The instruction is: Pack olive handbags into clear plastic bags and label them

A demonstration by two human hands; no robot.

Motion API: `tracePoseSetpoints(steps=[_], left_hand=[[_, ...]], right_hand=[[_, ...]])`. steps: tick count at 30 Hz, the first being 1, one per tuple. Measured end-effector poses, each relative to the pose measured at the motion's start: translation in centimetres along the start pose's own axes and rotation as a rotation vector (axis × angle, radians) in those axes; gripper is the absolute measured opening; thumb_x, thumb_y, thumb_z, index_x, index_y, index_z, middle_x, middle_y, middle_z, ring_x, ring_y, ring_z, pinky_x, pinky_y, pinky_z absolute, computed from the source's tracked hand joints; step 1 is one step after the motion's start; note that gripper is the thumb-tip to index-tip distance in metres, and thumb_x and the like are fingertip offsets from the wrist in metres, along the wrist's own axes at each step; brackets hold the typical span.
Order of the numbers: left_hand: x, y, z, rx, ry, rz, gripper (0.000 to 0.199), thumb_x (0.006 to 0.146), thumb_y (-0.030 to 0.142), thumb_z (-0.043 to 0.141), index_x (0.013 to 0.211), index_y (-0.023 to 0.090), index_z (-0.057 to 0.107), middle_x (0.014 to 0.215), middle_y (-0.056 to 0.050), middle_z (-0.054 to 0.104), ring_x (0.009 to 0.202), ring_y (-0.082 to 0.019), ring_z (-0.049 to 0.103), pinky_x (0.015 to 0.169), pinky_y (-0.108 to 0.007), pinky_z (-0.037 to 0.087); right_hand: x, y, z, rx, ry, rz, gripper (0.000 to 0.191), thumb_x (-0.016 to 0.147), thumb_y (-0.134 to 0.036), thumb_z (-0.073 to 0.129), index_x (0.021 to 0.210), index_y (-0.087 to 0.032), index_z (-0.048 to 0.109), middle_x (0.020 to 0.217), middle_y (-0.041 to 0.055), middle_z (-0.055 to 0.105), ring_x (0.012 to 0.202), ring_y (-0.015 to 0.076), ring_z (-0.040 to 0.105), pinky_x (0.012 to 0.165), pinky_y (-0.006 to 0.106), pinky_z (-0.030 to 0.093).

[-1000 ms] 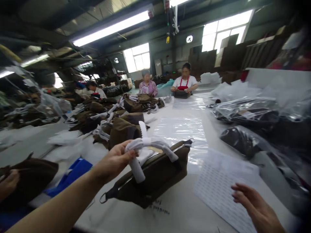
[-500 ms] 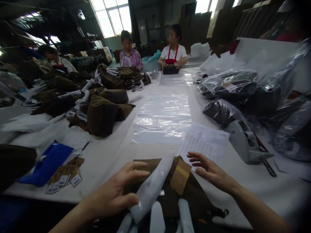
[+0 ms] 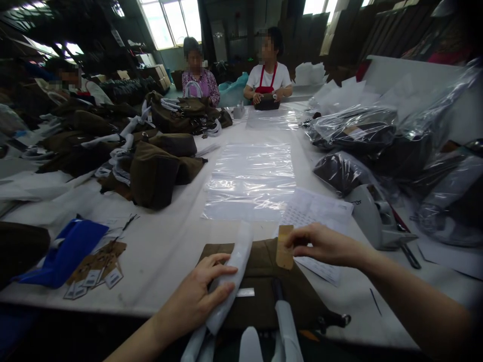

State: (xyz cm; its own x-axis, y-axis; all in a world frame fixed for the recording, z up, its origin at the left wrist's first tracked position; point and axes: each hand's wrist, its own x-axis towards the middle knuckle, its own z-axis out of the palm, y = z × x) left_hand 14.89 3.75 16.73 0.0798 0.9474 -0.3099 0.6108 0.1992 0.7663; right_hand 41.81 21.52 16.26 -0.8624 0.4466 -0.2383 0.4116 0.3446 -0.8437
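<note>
Daylight enters through overexposed windows (image 3: pixel 171 25) at the back; the surrounding hall is dim. Clear plastic (image 3: pixel 251 181) on the table (image 3: pixel 177 241) throws back streaky glare, while the front bag's (image 3: pixel 302 296) lower edge sinks into shadow. Distant detail is soft, wide-angle stretching bends the sides, and the right corners darken.

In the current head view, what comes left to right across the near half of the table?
Dark brown fabric piece, blue plastic object, brown cardboard tags with white labels, left hand, single tan cardboard tag, right hand, grey plastic device.
</note>
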Motion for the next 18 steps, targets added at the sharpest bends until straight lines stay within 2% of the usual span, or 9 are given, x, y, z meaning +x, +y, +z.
tracePoseSetpoints(steps=[2, 4, 6, 8, 10, 12, 13, 15, 18], left_hand=[[0.4, -0.4, 0.0, -0.024, -0.001, -0.004, 0.03, 0.089, 0.041, 0.042, 0.102, 0.032, 0.067, 0.126, -0.003, 0.052, 0.118, -0.022, 0.047, 0.104, -0.038, 0.035], [1.0, -0.8, 0.0, -0.031, 0.017, -0.003, 0.032, 0.09, 0.043, 0.04, 0.095, 0.03, 0.069, 0.121, -0.003, 0.055, 0.113, -0.022, 0.05, 0.102, -0.037, 0.036], [1.7, -1.5, -0.1, -0.001, 0.057, -0.014, 0.029, 0.086, 0.045, 0.048, 0.096, 0.027, 0.068, 0.119, -0.004, 0.056, 0.113, -0.023, 0.05, 0.103, -0.038, 0.035], [2.1, -2.4, -0.1, 0.053, 0.113, -0.062, 0.041, 0.079, 0.047, 0.056, 0.112, 0.024, 0.06, 0.125, -0.007, 0.053, 0.12, -0.026, 0.044, 0.106, -0.042, 0.031], [2.1, -3.8, -0.1, 0.094, 0.151, -0.161, 0.065, 0.074, 0.053, 0.058, 0.127, 0.018, 0.047, 0.135, -0.011, 0.044, 0.127, -0.029, 0.035, 0.109, -0.045, 0.025], [1.7, -5.3, 0.2, 0.088, 0.137, -0.275, 0.081, 0.071, 0.06, 0.056, 0.134, 0.013, 0.037, 0.142, -0.015, 0.034, 0.132, -0.031, 0.028, 0.111, -0.047, 0.019], [1.4, -6.1, 0.5, 0.065, 0.117, -0.319, 0.085, 0.071, 0.063, 0.054, 0.136, 0.012, 0.034, 0.144, -0.016, 0.03, 0.134, -0.031, 0.025, 0.112, -0.047, 0.017], [0.8, -7.2, 1.1, -0.007, 0.089, -0.371, 0.09, 0.071, 0.068, 0.05, 0.139, 0.012, 0.029, 0.146, -0.016, 0.026, 0.136, -0.031, 0.022, 0.113, -0.045, 0.014], [0.6, -7.9, 1.9, -0.156, 0.13, -0.416, 0.088, 0.073, 0.069, 0.045, 0.139, 0.014, 0.027, 0.146, -0.017, 0.026, 0.135, -0.03, 0.024, 0.112, -0.045, 0.017]], right_hand=[[1.2, -0.9, -1.0, -0.262, 0.011, -0.063, 0.014, 0.082, -0.03, 0.056, 0.085, -0.023, 0.068, 0.085, 0.0034, 0.062, 0.078, 0.0186, 0.057, 0.073, 0.032, 0.044], [3.5, -1.8, -0.9, -0.5, -0.043, -0.142, 0.014, 0.08, -0.032, 0.06, 0.081, -0.022, 0.069, 0.086, 0.0061, 0.057, 0.082, 0.0213, 0.053, 0.076, 0.036, 0.042], [6.1, -2.2, 0.3, -0.649, -0.16, -0.163, 0.01, 0.075, -0.031, 0.066, 0.077, -0.022, 0.071, 0.087, 0.0078, 0.055, 0.088, 0.0248, 0.051, 0.081, 0.039, 0.04], [8.1, -1.7, 2.1, -0.674, -0.224, -0.116, 0.018, 0.068, -0.031, 0.073, 0.085, -0.024, 0.071, 0.098, 0.0095, 0.056, 0.098, 0.0297, 0.05, 0.087, 0.044, 0.038], [8.7, -0.2, 4.0, -0.573, -0.121, 0.007, 0.054, 0.06, -0.038, 0.078, 0.111, -0.028, 0.063, 0.121, 0.0118, 0.049, 0.113, 0.0365, 0.043, 0.093, 0.051, 0.034], [7.8, 1.9, 5.7, -0.346, 0.099, 0.204, 0.094, 0.048, -0.047, 0.082, 0.132, -0.029, 0.044, 0.138, 0.0145, 0.034, 0.123, 0.0407, 0.033, 0.098, 0.056, 0.029], [6.8, 2.9, 6.5, -0.188, 0.204, 0.325, 0.106, 0.044, -0.049, 0.083, 0.136, -0.027, 0.037, 0.141, 0.0159, 0.03, 0.126, 0.0411, 0.031, 0.1, 0.056, 0.028], [4.7, 4.7, 7.7, 0.128, 0.327, 0.525, 0.108, 0.044, -0.052, 0.082, 0.137, -0.023, 0.034, 0.138, 0.0181, 0.035, 0.123, 0.0393, 0.038, 0.097, 0.056, 0.034], [2.5, 5.6, 9.1, 0.442, 0.328, 0.597, 0.075, 0.061, -0.058, 0.07, 0.122, -0.021, 0.046, 0.11, 0.0143, 0.061, 0.1, 0.032, 0.06, 0.079, 0.049, 0.05]])
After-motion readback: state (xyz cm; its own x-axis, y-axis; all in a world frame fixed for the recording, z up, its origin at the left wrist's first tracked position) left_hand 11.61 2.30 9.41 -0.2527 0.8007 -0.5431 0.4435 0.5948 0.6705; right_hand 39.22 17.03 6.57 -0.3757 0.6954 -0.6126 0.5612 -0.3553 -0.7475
